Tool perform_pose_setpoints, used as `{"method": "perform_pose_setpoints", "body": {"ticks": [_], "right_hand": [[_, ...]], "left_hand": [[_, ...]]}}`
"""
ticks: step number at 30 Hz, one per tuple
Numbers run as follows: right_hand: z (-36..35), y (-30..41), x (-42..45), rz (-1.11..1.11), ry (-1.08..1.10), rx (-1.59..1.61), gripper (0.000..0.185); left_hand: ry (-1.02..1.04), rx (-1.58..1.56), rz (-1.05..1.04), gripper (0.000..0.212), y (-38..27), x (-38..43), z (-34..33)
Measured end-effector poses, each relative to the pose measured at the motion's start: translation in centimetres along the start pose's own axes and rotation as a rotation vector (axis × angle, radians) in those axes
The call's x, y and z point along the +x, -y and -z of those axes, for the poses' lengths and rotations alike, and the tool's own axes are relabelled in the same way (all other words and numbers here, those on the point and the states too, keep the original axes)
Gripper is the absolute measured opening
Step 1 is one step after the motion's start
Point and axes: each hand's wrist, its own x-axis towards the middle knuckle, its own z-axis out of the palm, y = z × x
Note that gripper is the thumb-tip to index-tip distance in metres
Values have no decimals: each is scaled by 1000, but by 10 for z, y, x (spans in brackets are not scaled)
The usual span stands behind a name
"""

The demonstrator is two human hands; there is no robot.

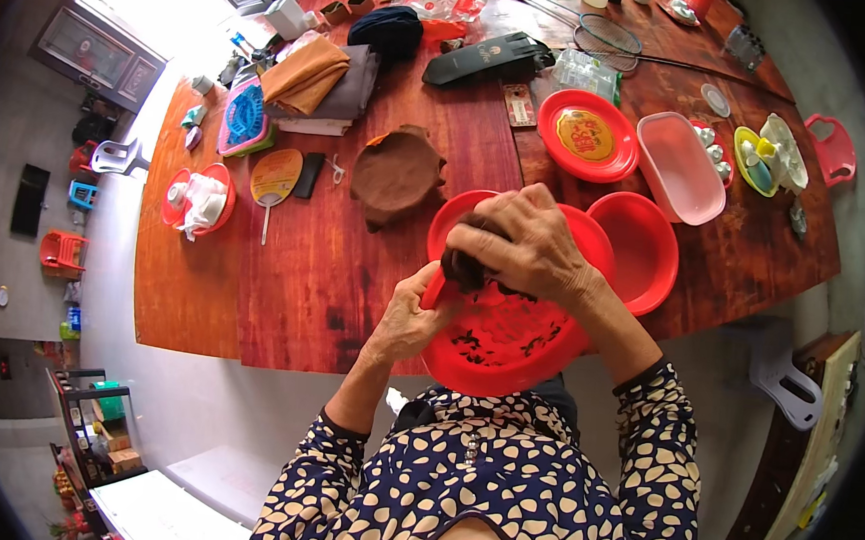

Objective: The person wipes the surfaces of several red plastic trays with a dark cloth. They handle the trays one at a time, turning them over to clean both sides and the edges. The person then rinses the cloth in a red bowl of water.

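Note:
My left hand (414,314) grips the near-left rim of a red plastic basin (501,365), which is tilted at the table's edge. Inside the basin lie small dark bits, scattered over its patterned bottom. My right hand (528,243) is closed on a dark brown clump (466,271) above the basin's far-left rim; what the clump is made of I cannot tell. Behind and under my right hand stands another red plastic basin (589,239). A third red basin (637,247) is to its right. A brown cloth-like cover (398,170) with a ragged edge lies over something round, left of my hands.
Farther back stand a red plate (588,136), a pink plastic container (682,167) and a yellow-green bowl (756,161). To the left are a hand fan (276,176), a black phone-like object (309,175), a red basket (215,198) and folded cloths (307,73). Badminton rackets (606,41) lie at the back.

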Motion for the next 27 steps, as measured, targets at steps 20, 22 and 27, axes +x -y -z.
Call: {"method": "perform_pose_setpoints", "body": {"ticks": [20, 22, 27], "right_hand": [[-4, -20, 1, -131, -291, -331, 39], [-4, 5, 15, -3, -246, -310, 37], [11, 2, 32, 97, -160, -387, 33]], "left_hand": [[-199, -103, -127, 49, 3, -11, -14], [-206, -139, -131, 50, 1, -11, -16], [-233, -179, -165, 50, -8, -16, -13]]}}
